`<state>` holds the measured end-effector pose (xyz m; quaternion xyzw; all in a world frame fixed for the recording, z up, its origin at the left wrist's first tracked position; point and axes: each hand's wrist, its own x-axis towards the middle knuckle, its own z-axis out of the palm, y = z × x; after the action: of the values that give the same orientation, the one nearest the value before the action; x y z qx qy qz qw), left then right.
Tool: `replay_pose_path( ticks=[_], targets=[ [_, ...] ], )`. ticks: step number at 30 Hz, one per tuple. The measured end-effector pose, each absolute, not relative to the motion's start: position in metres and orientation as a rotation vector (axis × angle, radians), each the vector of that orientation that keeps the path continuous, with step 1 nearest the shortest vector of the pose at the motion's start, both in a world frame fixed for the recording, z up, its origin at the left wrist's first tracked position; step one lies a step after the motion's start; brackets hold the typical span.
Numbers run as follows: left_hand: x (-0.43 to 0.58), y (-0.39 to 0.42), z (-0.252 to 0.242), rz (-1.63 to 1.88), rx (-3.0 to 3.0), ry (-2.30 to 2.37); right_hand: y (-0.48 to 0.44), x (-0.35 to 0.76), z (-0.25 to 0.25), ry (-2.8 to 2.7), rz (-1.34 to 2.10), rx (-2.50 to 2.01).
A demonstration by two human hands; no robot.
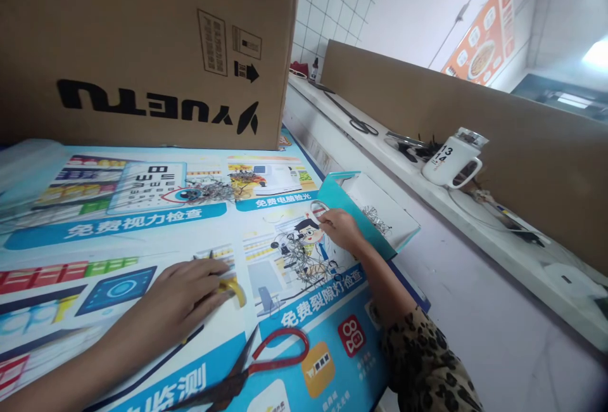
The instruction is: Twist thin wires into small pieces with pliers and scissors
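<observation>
My left hand (194, 291) is closed round a yellow-handled tool (234, 286), whose dark pointed tips show past the fingers; its exact kind is hidden. My right hand (341, 228) pinches a thin pale oval loop (319, 210) beside the open teal box (332, 199). A tangle of thin wire pieces (304, 257) lies on the printed sheet between my hands. Farther back is another wire pile (213, 190). More wire bits (376, 218) sit inside the box. Red-handled scissors (278, 361) lie open near the front.
A big cardboard box (142, 51) stands at the back left. Clear plastic (31, 177) lies at the left edge. Along the right, a raised ledge (498, 234) holds a white lidded mug (449, 160), dark scissors (363, 125) and cables.
</observation>
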<state>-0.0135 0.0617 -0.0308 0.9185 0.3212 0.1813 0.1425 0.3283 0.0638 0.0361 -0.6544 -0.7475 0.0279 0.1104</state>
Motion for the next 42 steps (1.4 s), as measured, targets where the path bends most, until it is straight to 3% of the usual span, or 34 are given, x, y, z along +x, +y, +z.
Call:
replay_pose_path(
  ticks=[8,12,16,23,29,35,42],
  targets=[
    [-0.015,0.064,-0.037,0.466,2.667,0.925,0.056,0.328,0.031,-2.238,0.033,-2.108],
    [-0.016,0.067,-0.042,0.472,2.670,0.905,0.016,0.342,0.049,-2.304,0.248,-2.315],
    [-0.015,0.062,-0.034,0.451,2.669,0.936,-0.005,0.343,0.049,-2.370,0.553,-2.191],
    [-0.014,0.060,-0.029,0.434,2.665,0.941,0.013,0.309,0.022,-2.349,0.521,-1.893],
    [-0.016,0.066,-0.040,0.471,2.647,0.934,0.033,0.308,0.025,-2.188,0.692,-1.797],
    [-0.017,0.068,-0.042,0.492,2.592,0.946,0.067,0.310,0.032,-2.309,0.486,-1.747],
    [-0.019,0.072,-0.046,0.470,2.605,0.939,0.106,0.290,0.007,-2.557,0.165,-1.677]
  ],
)
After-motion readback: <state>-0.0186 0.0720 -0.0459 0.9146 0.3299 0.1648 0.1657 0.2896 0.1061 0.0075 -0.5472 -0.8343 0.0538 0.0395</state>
